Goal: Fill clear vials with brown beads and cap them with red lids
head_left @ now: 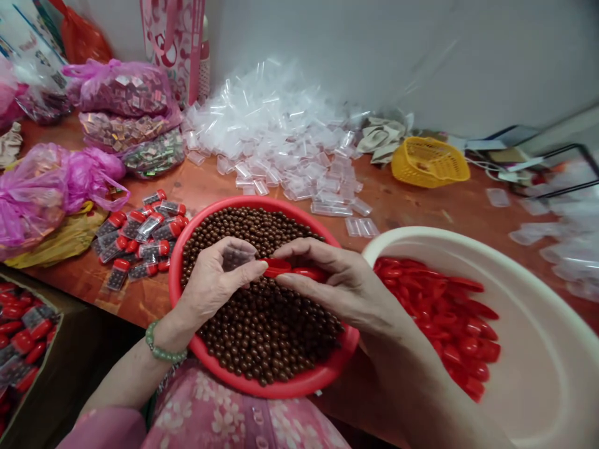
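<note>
My left hand [216,282] is closed around a small clear plastic case [238,256] over a red bowl [281,388] full of small brown beads [262,324]. My right hand [341,280] pinches red caps [292,269] and holds one against the mouth of the case. Both hands meet above the middle of the bowl. To the right, a cream basin [538,312] holds a heap of loose red caps [444,324].
Filled, red-capped cases [140,234] lie left of the bowl on the orange table [421,209]. A pile of empty clear cases [281,143] lies behind. Pink bags [51,187], a yellow basket [429,162] and a box of finished cases [21,337] surround them.
</note>
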{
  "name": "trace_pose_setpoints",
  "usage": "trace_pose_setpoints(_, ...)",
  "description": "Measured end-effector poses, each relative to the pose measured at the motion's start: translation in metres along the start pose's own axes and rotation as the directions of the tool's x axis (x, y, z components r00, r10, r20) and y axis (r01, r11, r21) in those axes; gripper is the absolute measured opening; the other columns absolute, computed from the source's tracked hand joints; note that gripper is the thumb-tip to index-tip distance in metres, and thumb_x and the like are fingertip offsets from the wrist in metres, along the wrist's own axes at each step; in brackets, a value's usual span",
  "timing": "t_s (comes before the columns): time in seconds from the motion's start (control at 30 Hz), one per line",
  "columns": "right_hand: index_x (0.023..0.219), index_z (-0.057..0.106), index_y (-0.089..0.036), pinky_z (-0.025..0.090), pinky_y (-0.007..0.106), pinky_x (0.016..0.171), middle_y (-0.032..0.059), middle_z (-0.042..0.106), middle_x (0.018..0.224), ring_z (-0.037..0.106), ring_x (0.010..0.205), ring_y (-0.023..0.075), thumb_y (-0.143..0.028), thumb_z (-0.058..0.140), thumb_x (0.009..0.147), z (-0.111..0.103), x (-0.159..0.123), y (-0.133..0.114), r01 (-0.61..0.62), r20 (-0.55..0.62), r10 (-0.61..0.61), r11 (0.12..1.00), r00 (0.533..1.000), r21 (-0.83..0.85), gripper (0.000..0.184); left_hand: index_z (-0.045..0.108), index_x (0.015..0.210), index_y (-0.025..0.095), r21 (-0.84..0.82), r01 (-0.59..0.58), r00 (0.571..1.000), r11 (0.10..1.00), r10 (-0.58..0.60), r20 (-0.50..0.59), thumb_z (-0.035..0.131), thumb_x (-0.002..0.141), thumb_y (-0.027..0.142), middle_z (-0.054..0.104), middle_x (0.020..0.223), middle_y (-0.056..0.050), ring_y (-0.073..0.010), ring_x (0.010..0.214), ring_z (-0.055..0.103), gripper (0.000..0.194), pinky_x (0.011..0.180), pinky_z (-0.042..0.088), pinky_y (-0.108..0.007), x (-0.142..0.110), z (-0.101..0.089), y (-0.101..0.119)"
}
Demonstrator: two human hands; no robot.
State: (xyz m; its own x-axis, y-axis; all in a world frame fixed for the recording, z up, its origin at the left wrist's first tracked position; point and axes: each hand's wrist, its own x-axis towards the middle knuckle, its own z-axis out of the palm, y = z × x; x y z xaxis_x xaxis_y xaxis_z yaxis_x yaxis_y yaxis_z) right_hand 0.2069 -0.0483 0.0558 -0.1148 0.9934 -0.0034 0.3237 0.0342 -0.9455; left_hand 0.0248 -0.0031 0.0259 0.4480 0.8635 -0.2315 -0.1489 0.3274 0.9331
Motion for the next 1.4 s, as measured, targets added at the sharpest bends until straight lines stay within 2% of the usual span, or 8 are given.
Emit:
trace_pose_setpoints(0.13, 0.100, 0.064, -0.023, 0.055, 0.029, 0.072, 0.0043, 0.068, 0.091, 0.064, 0.080, 0.0168, -0.034, 0.070, 0.082, 0.006, 0.000, 0.001, 0.052, -0.066, -0.053, 0.999, 0.996, -0.014, 0.022, 0.065, 0.085, 0.014, -0.080, 0.052, 0.995, 0.995, -0.044, 0.094, 0.078, 0.071, 0.038, 0.064, 0.065, 0.001, -0.0097, 0.059, 0.059, 0.031, 0.052, 0.043, -0.020, 0.001, -0.001, -0.002)
trace_pose_setpoints(0.43, 0.101, 0.056, -0.025, 0.050, 0.023, 0.061, -0.0023, 0.060, 0.075, 0.058, 0.067, 0.0117, -0.030, 0.071, 0.080, 0.026, 0.004, 0.007, 0.074, -0.326, -0.007, 0.978, 0.945, 0.194, 0.027, 0.062, 0.087, 0.013, -0.065, 0.128, 0.967, 0.990, -0.110, 0.231, 0.079, 0.072, 0.040, 0.066, 0.065, 0.000, -0.0095, 0.058, 0.062, 0.035, 0.055, 0.048, -0.019, -0.002, 0.007, 0.004)
trace_pose_setpoints(0.63, 0.111, 0.051, -0.027, 0.046, 0.023, 0.054, -0.0026, 0.050, 0.083, 0.049, 0.061, 0.0099, -0.039, 0.057, 0.091, 0.050, 0.002, 0.012, 0.051, -0.357, 0.011, 0.985, 0.934, 0.162, 0.024, 0.059, 0.087, 0.013, -0.108, 0.057, 0.988, 0.993, -0.040, 0.150, 0.079, 0.070, 0.045, 0.063, 0.069, 0.002, -0.0082, 0.059, 0.059, 0.041, 0.059, 0.051, -0.021, -0.004, 0.015, 0.003)
trace_pose_setpoints(0.7, 0.119, 0.049, -0.027, 0.050, 0.025, 0.062, -0.0009, 0.054, 0.089, 0.054, 0.068, 0.0113, -0.042, 0.051, 0.095, 0.056, -0.001, 0.016, 0.055, -0.353, -0.002, 0.989, 0.936, 0.140, 0.028, 0.058, 0.086, 0.014, -0.100, 0.015, 0.994, 0.995, -0.004, 0.109, 0.078, 0.072, 0.041, 0.064, 0.073, 0.001, -0.0089, 0.063, 0.060, 0.036, 0.062, 0.052, -0.021, -0.005, 0.016, 0.000)
trace_pose_setpoints(0.8, 0.133, 0.047, -0.025, 0.052, 0.033, 0.090, 0.0047, 0.062, 0.110, 0.062, 0.096, 0.0163, -0.044, 0.047, 0.097, 0.060, -0.005, 0.021, 0.033, -0.356, 0.007, 0.994, 0.935, 0.107, 0.041, 0.058, 0.088, 0.014, -0.070, -0.034, 0.996, 0.997, 0.039, 0.076, 0.072, 0.077, 0.031, 0.065, 0.078, 0.000, -0.0098, 0.069, 0.062, 0.024, 0.066, 0.053, -0.021, -0.006, 0.015, -0.003)
trace_pose_setpoints(0.93, 0.132, 0.057, -0.025, 0.048, 0.040, 0.102, 0.0067, 0.064, 0.122, 0.059, 0.116, 0.0211, -0.044, 0.052, 0.095, 0.060, -0.014, 0.025, -0.008, -0.401, 0.024, 0.999, 0.916, 0.043, 0.042, 0.058, 0.089, 0.014, -0.030, -0.035, 0.997, 0.999, 0.037, 0.064, 0.069, 0.078, 0.025, 0.064, 0.075, 0.000, -0.0088, 0.064, 0.060, 0.019, 0.065, 0.052, -0.022, -0.006, 0.014, -0.007)
trace_pose_setpoints(1.23, 0.116, 0.070, -0.031, 0.056, 0.037, 0.087, 0.0021, 0.073, 0.106, 0.069, 0.092, 0.0179, -0.032, 0.070, 0.085, 0.036, -0.010, 0.019, 0.116, -0.548, -0.067, 0.992, 0.834, 0.057, 0.031, 0.056, 0.091, 0.014, 0.013, 0.024, 0.987, 1.000, -0.026, 0.157, 0.064, 0.082, 0.021, 0.062, 0.074, 0.001, -0.0092, 0.066, 0.061, 0.015, 0.065, 0.049, -0.022, -0.009, 0.013, -0.006)
trace_pose_setpoints(1.4, 0.112, 0.071, -0.033, 0.056, 0.031, 0.085, -0.0007, 0.073, 0.100, 0.069, 0.091, 0.0148, -0.021, 0.068, 0.086, 0.023, -0.005, 0.009, 0.244, -0.339, -0.258, 0.966, 0.905, -0.083, 0.028, 0.058, 0.093, 0.014, 0.022, -0.009, 0.974, 1.000, 0.004, 0.227, 0.063, 0.081, 0.018, 0.059, 0.075, 0.002, -0.0080, 0.067, 0.054, 0.014, 0.065, 0.044, -0.022, -0.011, 0.013, -0.008)
